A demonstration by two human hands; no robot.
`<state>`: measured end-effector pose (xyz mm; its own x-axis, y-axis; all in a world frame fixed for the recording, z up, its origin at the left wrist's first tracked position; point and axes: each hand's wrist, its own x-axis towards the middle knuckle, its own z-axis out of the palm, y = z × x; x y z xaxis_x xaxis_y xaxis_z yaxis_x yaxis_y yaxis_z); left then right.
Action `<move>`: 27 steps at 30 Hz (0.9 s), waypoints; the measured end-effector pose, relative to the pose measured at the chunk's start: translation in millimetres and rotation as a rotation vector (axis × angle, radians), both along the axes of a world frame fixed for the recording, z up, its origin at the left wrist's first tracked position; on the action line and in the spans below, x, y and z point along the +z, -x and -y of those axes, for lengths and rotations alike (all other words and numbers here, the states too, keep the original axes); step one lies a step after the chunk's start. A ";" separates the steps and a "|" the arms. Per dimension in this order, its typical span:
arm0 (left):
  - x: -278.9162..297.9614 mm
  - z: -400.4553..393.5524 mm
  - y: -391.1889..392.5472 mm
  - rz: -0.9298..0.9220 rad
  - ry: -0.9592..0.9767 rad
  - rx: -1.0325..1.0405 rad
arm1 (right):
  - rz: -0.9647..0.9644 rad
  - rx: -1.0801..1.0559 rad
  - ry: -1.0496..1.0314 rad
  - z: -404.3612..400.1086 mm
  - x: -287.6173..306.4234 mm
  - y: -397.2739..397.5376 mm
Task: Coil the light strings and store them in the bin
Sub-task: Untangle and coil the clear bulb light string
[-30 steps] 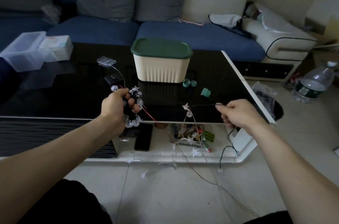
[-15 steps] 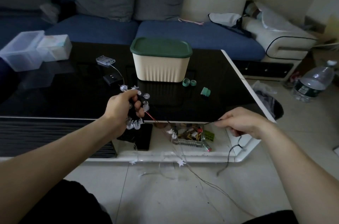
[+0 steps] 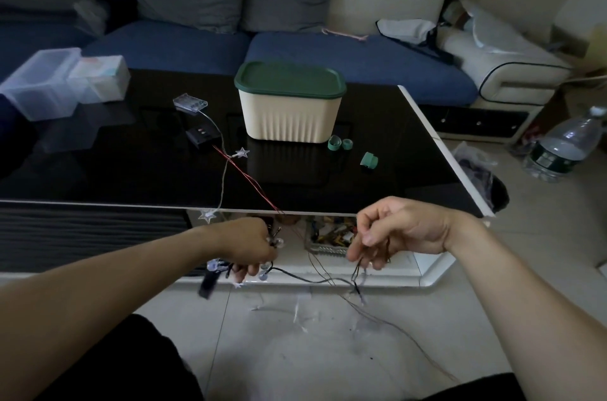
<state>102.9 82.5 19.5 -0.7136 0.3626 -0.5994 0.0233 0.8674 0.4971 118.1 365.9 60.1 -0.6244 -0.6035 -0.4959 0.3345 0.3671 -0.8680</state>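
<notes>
From my head camera, looking down: my left hand (image 3: 253,249) is curled tight round the coiled bundle of dark-wired light string with clear round bulbs (image 3: 243,266), held below the front edge of the glossy black bench (image 3: 98,170). My right hand (image 3: 391,233) is just beside it to the right, fingers bent and pinching the loose dark wire (image 3: 315,280) that sags between the two hands and trails off over the pale tiled floor (image 3: 328,351). A second string, a clear wire with star-shaped lights (image 3: 242,153), runs from a clear battery box (image 3: 190,102) across the bench and hangs over its edge. A thin red wire pair (image 3: 246,175) leads from a small black control box (image 3: 203,135) down toward my left hand. The cream ribbed bin with the dark green lid (image 3: 289,105) stands at the back of the bench, lid on, well apart from my hands.

Risks as I judge them: the trailing wire on the floor may snag or knot with the star string as I wind, since the two cross near the bench edge. Pulling hard could drag the control box off the bench. My bundle could spring loose if my grip slackens before it reaches the bin, whose lid I must first lift
</notes>
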 end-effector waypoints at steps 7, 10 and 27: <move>3.0 6.2 8.1 -0.075 0.023 0.157 | -0.084 0.012 -0.349 6.4 7.1 -6.3; 4.2 5.8 11.3 -0.104 -0.025 0.234 | -0.113 0.081 -0.708 9.1 6.1 -5.4; 28.7 -11.1 -3.2 0.104 -0.815 0.643 | -0.099 0.146 -0.864 33.2 -6.9 -0.1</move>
<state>106.1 93.7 48.2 -0.8746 0.2543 -0.4129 -0.4005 0.1013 0.9107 118.2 332.7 53.2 -0.6347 -0.1194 -0.7635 0.1714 0.9417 -0.2897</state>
